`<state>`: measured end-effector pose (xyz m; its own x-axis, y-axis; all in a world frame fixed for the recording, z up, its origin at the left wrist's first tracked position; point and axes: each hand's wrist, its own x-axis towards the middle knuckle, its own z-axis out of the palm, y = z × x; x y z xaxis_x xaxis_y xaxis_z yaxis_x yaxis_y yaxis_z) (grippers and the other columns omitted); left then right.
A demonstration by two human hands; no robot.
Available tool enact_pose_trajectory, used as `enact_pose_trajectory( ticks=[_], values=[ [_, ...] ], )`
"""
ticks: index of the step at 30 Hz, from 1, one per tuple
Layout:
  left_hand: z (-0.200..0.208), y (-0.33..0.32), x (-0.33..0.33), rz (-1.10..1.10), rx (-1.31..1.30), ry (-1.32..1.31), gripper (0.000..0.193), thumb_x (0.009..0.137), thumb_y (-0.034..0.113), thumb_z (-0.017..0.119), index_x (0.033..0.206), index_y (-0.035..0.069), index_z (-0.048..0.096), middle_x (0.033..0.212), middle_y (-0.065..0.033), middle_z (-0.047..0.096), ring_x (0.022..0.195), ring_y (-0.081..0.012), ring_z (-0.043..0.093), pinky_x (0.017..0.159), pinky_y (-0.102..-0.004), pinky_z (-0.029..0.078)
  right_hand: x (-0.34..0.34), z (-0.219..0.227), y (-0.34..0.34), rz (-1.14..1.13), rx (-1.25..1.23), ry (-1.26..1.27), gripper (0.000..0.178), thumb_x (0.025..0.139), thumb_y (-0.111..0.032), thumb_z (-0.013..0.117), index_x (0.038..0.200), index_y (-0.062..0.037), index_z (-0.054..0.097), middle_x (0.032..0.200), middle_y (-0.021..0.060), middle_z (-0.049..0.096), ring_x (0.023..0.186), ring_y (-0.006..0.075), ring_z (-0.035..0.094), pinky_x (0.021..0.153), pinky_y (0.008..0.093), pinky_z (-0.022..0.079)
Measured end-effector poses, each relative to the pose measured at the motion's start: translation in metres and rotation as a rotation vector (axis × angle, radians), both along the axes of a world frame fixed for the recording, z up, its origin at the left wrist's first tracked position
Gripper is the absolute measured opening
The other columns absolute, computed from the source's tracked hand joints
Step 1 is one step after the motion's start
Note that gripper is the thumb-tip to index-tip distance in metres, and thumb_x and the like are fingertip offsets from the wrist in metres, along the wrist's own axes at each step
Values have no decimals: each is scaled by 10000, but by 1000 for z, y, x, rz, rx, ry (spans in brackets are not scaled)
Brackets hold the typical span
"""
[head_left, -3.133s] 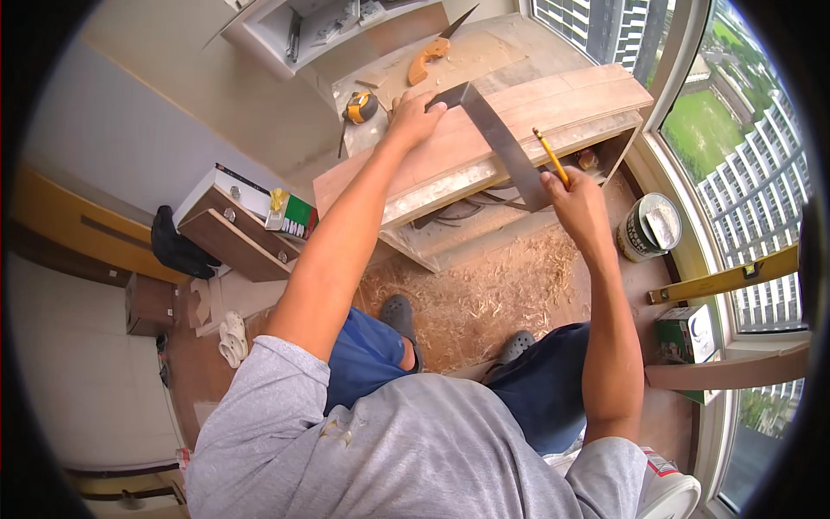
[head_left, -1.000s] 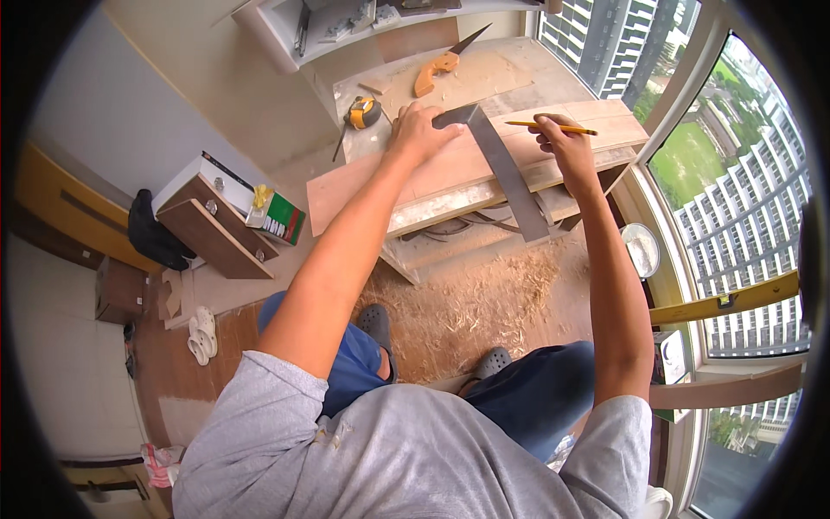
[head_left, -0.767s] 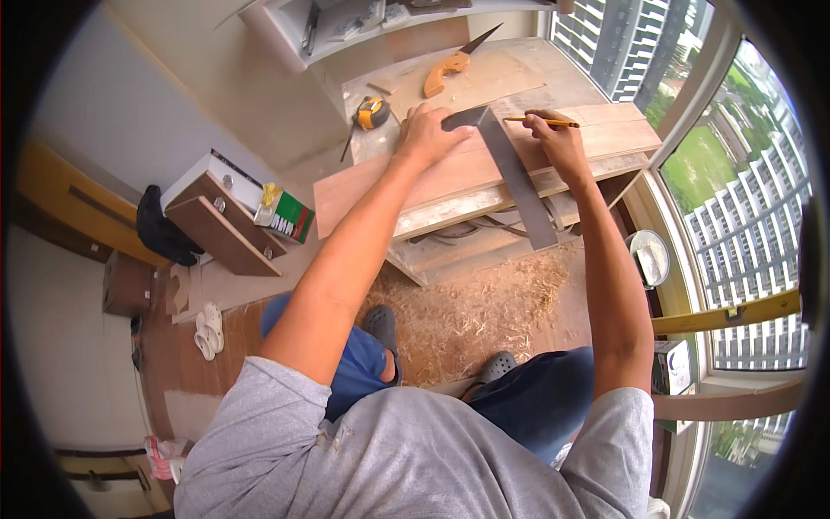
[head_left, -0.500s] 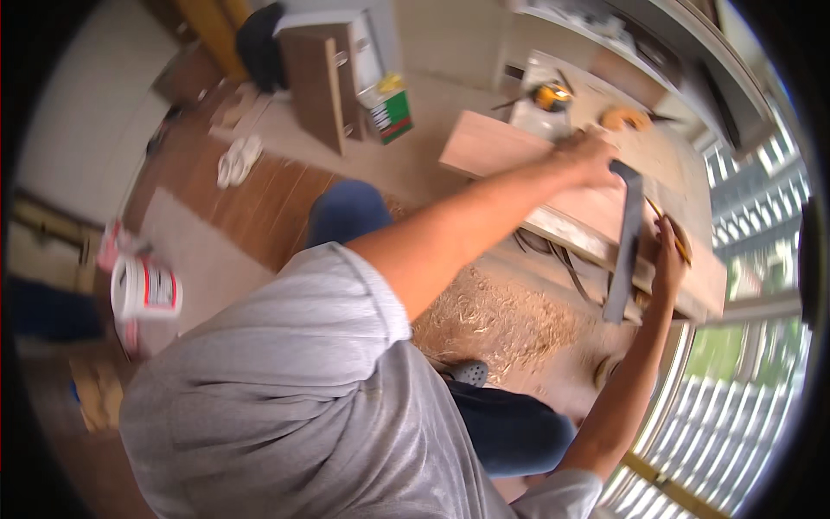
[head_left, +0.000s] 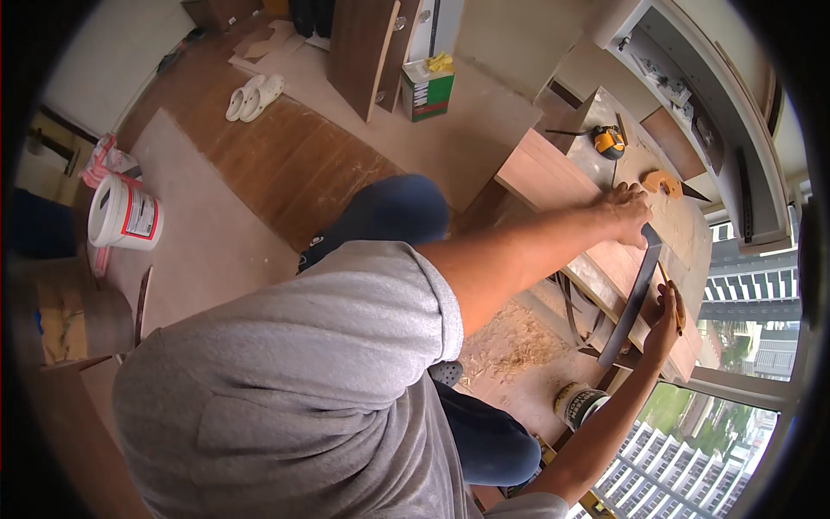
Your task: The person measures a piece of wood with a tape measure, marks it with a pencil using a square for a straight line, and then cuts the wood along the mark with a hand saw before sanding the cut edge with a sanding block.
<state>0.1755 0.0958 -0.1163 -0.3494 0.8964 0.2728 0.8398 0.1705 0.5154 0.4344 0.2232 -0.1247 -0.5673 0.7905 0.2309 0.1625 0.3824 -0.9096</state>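
A long reddish wooden board [head_left: 540, 169] lies at the edge of the workbench on my right. Across it rests a dark flat metal straightedge [head_left: 634, 298], its near end sticking out past the board's edge. My left hand [head_left: 624, 214] is closed at the straightedge's far end, fingers curled down over the board; the fingertips are partly hidden. Closer to the board's near right end, my right hand [head_left: 666, 318] grips a thin yellowish pencil [head_left: 663, 272], which points up beside the straightedge. Where the pencil's tip meets the wood is too small to tell.
On the bench lie a yellow and black tool [head_left: 609, 143] and a tan looped handle [head_left: 663, 182]. Wood shavings [head_left: 510, 346] and a paint can [head_left: 577, 405] are below. A white bucket [head_left: 128, 212], pale clogs [head_left: 255, 97] and a green-white tin [head_left: 428, 92] stand on the floor.
My view has shifted, so the bench sits lower and the paint can shows more fully. Both hands keep nearly the same places at the straightedge, the pencil still in my right hand.
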Motion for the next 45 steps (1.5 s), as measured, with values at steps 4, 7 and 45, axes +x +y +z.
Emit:
enact_pose_trajectory(
  ticks=[4,7,45],
  values=[
    [4,0,4,-15,-16,-3,618,817,561,765,1215,88,748,1405,-198,577,1393,-354,439,1160,-487,357,7,11,-3,32,-62,-38,406,1038,-296,645,1324,-13,697,1126,92,752,1017,142,638,913,289,479],
    [-4,8,12,10,154,53,620,809,570,774,1195,86,759,1379,-216,594,1364,-392,484,1116,-530,431,21,18,-4,34,-103,20,385,1028,-245,654,1328,-5,686,1138,104,745,1036,164,656,925,309,512],
    [16,19,-15,363,465,-323,642,778,529,819,1190,70,642,1191,-185,655,1111,-349,654,918,-448,531,151,97,-259,-370,-15,465,259,994,-136,720,1186,37,711,1026,115,756,924,131,700,806,224,534]
  ],
)
